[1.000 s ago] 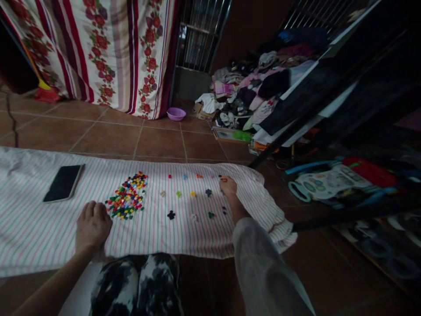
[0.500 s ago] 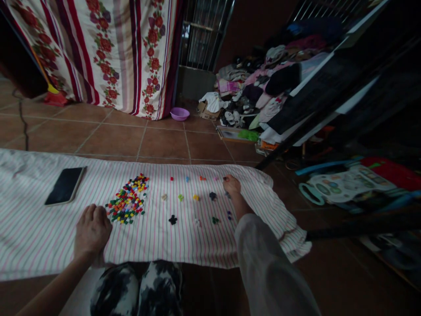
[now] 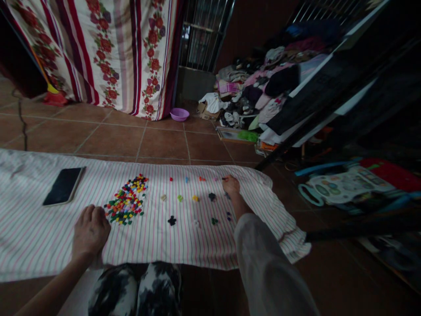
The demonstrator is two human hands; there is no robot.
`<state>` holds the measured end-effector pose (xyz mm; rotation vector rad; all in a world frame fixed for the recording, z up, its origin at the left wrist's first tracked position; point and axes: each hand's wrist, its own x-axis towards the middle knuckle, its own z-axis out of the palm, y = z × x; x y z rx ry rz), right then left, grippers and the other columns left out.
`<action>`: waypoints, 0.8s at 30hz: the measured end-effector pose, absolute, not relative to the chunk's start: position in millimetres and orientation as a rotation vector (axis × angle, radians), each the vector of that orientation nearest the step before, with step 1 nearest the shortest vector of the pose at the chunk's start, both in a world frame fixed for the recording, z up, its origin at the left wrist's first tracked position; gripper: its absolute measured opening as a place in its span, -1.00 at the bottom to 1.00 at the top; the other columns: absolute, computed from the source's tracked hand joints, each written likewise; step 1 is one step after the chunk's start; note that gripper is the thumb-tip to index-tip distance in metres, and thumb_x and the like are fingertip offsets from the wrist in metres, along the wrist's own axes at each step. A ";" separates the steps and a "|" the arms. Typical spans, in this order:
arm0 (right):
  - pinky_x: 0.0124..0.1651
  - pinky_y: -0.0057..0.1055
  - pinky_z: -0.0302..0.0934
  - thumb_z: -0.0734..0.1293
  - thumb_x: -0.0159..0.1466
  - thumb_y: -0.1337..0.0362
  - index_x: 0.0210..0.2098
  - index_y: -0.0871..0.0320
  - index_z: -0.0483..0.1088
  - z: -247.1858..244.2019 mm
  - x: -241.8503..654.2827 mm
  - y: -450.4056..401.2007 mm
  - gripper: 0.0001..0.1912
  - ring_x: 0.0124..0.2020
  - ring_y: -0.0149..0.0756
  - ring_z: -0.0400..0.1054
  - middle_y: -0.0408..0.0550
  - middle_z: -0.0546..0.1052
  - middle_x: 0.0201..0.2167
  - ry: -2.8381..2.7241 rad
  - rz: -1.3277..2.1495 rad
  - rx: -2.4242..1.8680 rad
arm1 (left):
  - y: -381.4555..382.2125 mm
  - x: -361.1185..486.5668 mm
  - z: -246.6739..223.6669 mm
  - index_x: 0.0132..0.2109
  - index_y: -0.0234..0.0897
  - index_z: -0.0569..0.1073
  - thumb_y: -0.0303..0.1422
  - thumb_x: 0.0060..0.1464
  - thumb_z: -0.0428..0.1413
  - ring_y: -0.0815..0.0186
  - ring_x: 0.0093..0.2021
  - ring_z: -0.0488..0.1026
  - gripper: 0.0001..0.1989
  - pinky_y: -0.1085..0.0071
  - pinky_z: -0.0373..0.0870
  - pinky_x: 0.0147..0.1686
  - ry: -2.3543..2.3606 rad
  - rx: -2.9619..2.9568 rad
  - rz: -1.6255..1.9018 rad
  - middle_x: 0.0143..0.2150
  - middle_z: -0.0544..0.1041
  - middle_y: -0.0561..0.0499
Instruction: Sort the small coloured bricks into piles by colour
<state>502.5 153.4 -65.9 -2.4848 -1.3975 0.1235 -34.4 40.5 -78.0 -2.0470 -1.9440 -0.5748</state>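
My right hand (image 3: 232, 185) pinches a small dark piece (image 3: 224, 178) at the far right of the top row, close to a pink piece (image 3: 215, 178). A grey piece (image 3: 227, 195) lies just under that hand, partly hidden. My left hand (image 3: 91, 229) rests on the cloth with its fingers curled, and nothing shows in it. Beside it spreads a pile of small coloured plastic pieces (image 3: 126, 202). Rows of small colour-sorted groups lie to the right, among them a black cluster (image 3: 172, 220), yellow pieces (image 3: 195, 198), green pieces (image 3: 214, 221) and dark blue pieces (image 3: 229, 216).
A striped cloth (image 3: 148, 245) covers the low surface. At left lies a phone (image 3: 64, 186). Beyond the far edge are a purple basin (image 3: 179, 114), a floral curtain (image 3: 126, 57) and heaped clothes (image 3: 253, 87). A toy panel (image 3: 348, 186) stands at right.
My right hand stays at almost the same spot, with the dark piece still between its fingertips. The left hand has hardly moved. The whole view has shifted very slightly.
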 end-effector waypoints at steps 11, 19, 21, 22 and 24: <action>-0.10 -0.43 0.33 0.29 0.19 0.42 -0.12 0.19 0.54 -64.7 503.8 151.1 -0.71 -0.18 -0.23 0.50 0.04 0.60 -0.26 -1.351 0.130 -2.391 | 40.2 -33.6 -75.5 -0.25 -0.30 0.38 -0.39 0.19 -0.15 -0.03 -0.06 0.41 -0.77 0.06 0.38 -0.03 -1.921 -2.049 -0.562 -0.22 0.44 -0.25; -0.08 -0.38 0.34 0.25 0.12 0.46 -0.25 0.17 0.55 -58.3 503.8 142.4 -0.72 -0.22 -0.21 0.51 0.01 0.58 -0.36 -1.307 0.112 -2.303 | 40.5 -34.2 -81.4 -0.21 -0.34 0.42 -0.38 0.17 -0.15 -0.08 0.03 0.40 -0.74 0.00 0.38 0.02 -1.968 -2.026 -0.611 -0.17 0.46 -0.31; -0.08 -0.36 0.35 0.22 0.12 0.46 -0.27 0.17 0.55 -58.2 505.9 140.0 -0.70 -0.22 -0.20 0.51 0.00 0.57 -0.38 -1.281 0.098 -2.282 | 40.5 -35.0 -82.9 -0.20 -0.35 0.43 -0.38 0.17 -0.14 -0.08 0.04 0.40 -0.74 0.01 0.38 0.03 -1.975 -2.027 -0.622 -0.17 0.46 -0.31; -0.07 -0.34 0.35 0.21 0.12 0.45 -0.27 0.17 0.56 -58.2 507.0 138.9 -0.69 -0.22 -0.19 0.51 0.00 0.57 -0.38 -1.267 0.088 -2.276 | 40.7 -35.6 -83.3 -0.20 -0.35 0.43 -0.38 0.17 -0.14 -0.08 0.03 0.40 -0.74 0.01 0.38 0.03 -1.976 -2.035 -0.621 -0.18 0.46 -0.31; -0.05 -0.30 0.35 0.19 0.13 0.43 -0.26 0.17 0.56 -58.0 508.0 136.7 -0.68 -0.22 -0.17 0.51 0.02 0.58 -0.37 -1.246 0.077 -2.265 | 40.9 -36.4 -83.4 -0.21 -0.34 0.43 -0.39 0.15 -0.12 -0.07 0.01 0.41 -0.75 0.01 0.37 0.02 -1.976 -2.054 -0.611 -0.19 0.47 -0.30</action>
